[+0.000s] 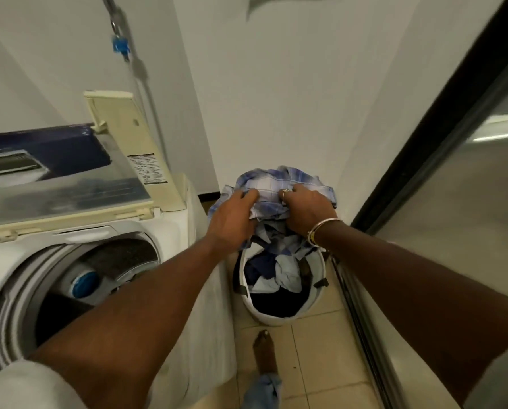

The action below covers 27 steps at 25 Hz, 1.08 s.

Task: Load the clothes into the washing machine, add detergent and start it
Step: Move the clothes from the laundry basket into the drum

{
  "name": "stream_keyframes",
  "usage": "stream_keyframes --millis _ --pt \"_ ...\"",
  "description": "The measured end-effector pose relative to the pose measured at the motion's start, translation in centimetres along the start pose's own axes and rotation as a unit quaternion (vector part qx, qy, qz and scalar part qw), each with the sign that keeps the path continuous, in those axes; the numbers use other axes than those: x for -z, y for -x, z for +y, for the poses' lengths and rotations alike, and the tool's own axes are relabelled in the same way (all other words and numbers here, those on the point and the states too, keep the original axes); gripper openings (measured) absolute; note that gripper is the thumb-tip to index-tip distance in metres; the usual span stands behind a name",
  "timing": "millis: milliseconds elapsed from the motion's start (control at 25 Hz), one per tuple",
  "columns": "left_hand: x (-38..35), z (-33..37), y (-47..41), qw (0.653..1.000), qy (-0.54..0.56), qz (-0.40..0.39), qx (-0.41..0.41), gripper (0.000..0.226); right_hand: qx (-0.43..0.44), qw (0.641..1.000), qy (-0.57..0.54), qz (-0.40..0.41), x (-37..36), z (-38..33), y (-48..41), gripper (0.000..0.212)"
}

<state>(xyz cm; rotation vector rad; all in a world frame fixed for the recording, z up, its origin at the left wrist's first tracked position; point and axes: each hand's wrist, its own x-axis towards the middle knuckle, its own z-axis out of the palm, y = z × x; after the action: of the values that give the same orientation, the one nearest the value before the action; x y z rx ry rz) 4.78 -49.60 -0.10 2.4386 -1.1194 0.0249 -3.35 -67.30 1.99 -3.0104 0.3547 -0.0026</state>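
Washing machine (170, 231) fills your 8 o'clock, lid (69, 187) propped up and back. The drum (122, 261) is open, and no clothes are visible in the part your left arm doesn't hide.

Laundry basket (264, 315) sits on the floor at 5 o'clock, just beside the machine, with mixed blue and white clothes (285, 273) piled in it.

Checked shirt (276, 180) is bunched above the basket at its 12 o'clock, lifted off the pile, with a tail hanging back toward it.

Left grip (235, 219) has its fingers curled into the shirt's near edge. Right grip (304, 211) is also closed on the cloth, bracelet (323, 228) at the wrist. Both hold the same garment.

Step looks like the first transfer, so loading has barely begun.

- Gather the hanging tail before you swing, so it can't drag other pieces out.
- Carry it toward 8 o'clock, clear of the machine's rim.
- Drop it loose into the drum, not balled.
- Watch the raised lid on the way over.
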Motion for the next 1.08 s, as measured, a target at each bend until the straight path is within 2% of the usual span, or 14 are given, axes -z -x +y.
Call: stream_keyframes --millis 160,280,600,840,960,1080 --pt "8.3 2.0 4.5 0.998 -0.031 0.047 -0.018 0.026 0.013 0.998 0.008 0.053 6.5 -4.7 4.4 0.037" --pt "14.5 0.6 9.0 0.998 -0.045 0.049 -0.015 0.030 0.050 0.996 -0.004 0.072 9.9 -10.6 6.3 0.033" --pt "24.5 -12.4 19.6 0.988 -0.100 0.071 0.090 0.038 0.144 0.985 -0.065 0.063 9.9 -29.6 4.1 0.036" --pt "24.3 -24.3 26.0 0.977 -0.032 0.079 0.195 0.036 0.133 0.984 -0.119 -0.027 2.9 -41.8 0.3 0.045" --pt "20.8 -28.9 28.0 0.973 0.028 0.090 0.210 0.043 0.125 0.979 -0.139 -0.078 -2.7 -44.5 -1.2 0.036" --pt "16.2 -33.0 28.7 0.975 0.052 0.042 0.214 0.054 0.097 0.980 -0.140 -0.100 -8.2 -45.0 -2.2 0.036"
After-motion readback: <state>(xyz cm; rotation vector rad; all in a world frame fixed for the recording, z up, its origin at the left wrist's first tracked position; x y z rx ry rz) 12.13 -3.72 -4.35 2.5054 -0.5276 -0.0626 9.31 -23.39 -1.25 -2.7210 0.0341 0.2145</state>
